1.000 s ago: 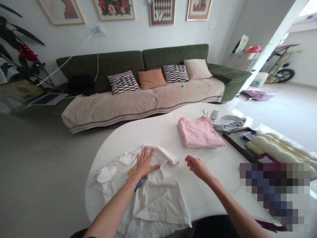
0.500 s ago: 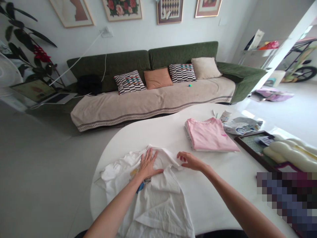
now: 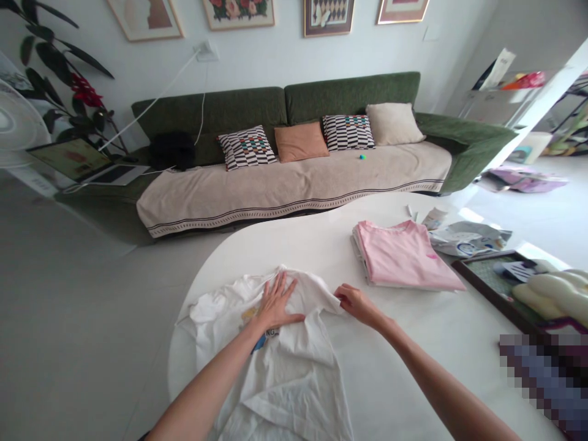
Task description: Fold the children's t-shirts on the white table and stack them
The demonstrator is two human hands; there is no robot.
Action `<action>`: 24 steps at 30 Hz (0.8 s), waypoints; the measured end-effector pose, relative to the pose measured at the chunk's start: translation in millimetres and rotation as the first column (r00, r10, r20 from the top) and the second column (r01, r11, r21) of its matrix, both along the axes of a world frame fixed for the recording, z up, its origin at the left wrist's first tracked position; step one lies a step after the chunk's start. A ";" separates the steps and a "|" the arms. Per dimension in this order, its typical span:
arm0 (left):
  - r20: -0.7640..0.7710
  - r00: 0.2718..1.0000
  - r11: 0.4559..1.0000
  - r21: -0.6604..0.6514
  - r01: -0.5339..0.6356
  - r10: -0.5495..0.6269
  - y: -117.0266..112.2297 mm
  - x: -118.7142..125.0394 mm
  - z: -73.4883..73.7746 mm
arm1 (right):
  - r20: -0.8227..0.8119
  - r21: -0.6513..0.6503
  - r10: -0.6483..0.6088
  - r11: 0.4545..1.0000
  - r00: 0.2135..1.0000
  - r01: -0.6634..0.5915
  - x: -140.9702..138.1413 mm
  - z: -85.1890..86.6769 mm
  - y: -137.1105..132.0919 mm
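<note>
A white T-shirt (image 3: 294, 373) with a small yellow and blue print lies rumpled on the white table (image 3: 395, 367). My left hand (image 3: 277, 304) presses flat on its upper part, fingers spread, covering part of the print. At the shirt's right-hand edge, my right hand (image 3: 361, 304) has its fingers closed on the white sleeve. Beyond my right hand is a stack of folded shirts with a pink T-shirt (image 3: 404, 254) on top.
Right of the stack lie a crumpled plastic package (image 3: 473, 239) and a dark-framed tray (image 3: 487, 288) with a cream puffy object on it. Behind the table stands a green sofa (image 3: 220, 122) with cushions. A laptop (image 3: 78, 162) sits at the left.
My right hand has gone from loosely curled beside the sleeve to closed on its edge. My left hand stays flat on the shirt. The view has shifted slightly.
</note>
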State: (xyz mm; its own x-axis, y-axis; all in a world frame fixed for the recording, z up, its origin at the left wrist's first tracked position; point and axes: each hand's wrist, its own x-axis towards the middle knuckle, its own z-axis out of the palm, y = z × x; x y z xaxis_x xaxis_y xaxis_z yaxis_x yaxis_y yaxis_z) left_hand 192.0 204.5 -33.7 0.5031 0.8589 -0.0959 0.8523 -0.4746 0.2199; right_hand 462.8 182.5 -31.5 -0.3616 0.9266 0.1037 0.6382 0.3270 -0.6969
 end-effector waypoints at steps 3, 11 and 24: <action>-0.007 1.000 1.000 -0.005 0.009 -0.009 -0.8 -3.2 -1.4 | -0.100 -0.085 -0.106 0.992 0.989 0.097 4.3 3.1 5.8; 0.025 0.998 0.997 -0.052 0.051 -0.050 13.0 4.9 7.6 | -0.099 -0.035 -0.618 0.786 0.780 0.618 -1.7 31.1 54.5; 0.280 0.909 0.934 -0.273 -0.233 0.308 -221.5 -128.6 45.8 | 0.263 -0.098 0.151 0.987 0.953 -0.130 -70.7 16.8 -197.6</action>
State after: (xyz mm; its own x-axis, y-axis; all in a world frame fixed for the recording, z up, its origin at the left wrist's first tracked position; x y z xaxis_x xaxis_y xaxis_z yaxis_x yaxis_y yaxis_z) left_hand 63.4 -17.0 12.2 0.2906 0.9395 -0.1815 0.8093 -0.1401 0.5705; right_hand 392.1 -15.1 -14.8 -0.4934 0.8656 -0.0860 0.7568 0.3784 -0.5330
